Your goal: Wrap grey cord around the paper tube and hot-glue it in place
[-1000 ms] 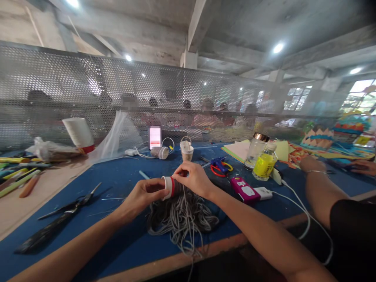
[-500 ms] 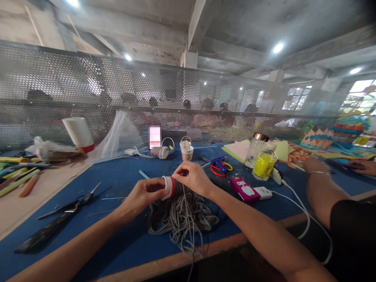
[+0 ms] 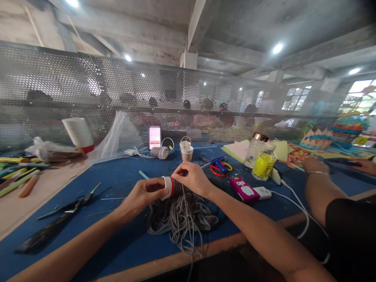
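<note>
Head view: hands [image 3: 192, 178] on sideways cup [image 3: 172, 186], inside hidden.

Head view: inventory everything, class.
held cup: one, white, centre
yarn: one pile, grey, centre
wrapped cup: one, grey, back
basket: apparently one, pale, back
phone: one, dark, back
screen: one, grey, behind
table: one, blue, beneath
scissors: one, black, left
pens: several, mixed, left
cup stack: one, white, left
bag: one, translucent, left
tool: one, blue, right
device: one, magenta, right
jar: one, clear, right
bottle: one, yellow, right
paper: several, mixed, right
sleeve: one, black, right
left hand, right hand: two, bare, centre
</note>
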Demonstrator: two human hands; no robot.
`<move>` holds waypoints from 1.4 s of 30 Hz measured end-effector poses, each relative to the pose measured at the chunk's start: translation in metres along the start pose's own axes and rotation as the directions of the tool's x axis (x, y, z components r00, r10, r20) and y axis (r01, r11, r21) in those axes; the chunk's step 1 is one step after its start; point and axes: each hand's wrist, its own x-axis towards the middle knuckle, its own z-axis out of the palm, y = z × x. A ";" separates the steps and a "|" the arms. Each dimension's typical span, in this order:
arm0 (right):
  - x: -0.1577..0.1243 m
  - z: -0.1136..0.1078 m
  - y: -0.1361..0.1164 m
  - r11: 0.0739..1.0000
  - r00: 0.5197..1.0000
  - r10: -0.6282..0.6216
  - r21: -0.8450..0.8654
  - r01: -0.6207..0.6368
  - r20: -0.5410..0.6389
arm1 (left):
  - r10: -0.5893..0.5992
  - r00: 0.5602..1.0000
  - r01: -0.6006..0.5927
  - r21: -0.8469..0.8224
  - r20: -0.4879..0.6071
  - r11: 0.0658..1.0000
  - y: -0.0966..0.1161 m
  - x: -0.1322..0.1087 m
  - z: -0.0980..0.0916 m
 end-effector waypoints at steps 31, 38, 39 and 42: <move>-0.001 0.000 -0.003 0.999 0.998 -0.039 0.031 0.041 -0.056 | -0.016 0.998 0.014 -0.043 -0.057 0.999 0.001 0.000 0.000; -0.001 0.000 -0.002 0.996 0.997 -0.050 0.075 0.054 -0.059 | -0.035 0.999 0.031 -0.101 -0.040 0.994 0.002 0.000 -0.001; -0.001 0.000 -0.002 0.995 0.997 -0.054 0.082 0.059 -0.059 | -0.035 0.999 0.030 -0.107 -0.040 0.994 0.001 0.000 -0.001; -0.001 -0.001 -0.003 0.993 0.996 -0.066 0.091 0.072 -0.065 | -0.042 0.999 0.037 -0.132 -0.035 0.990 0.000 0.001 -0.002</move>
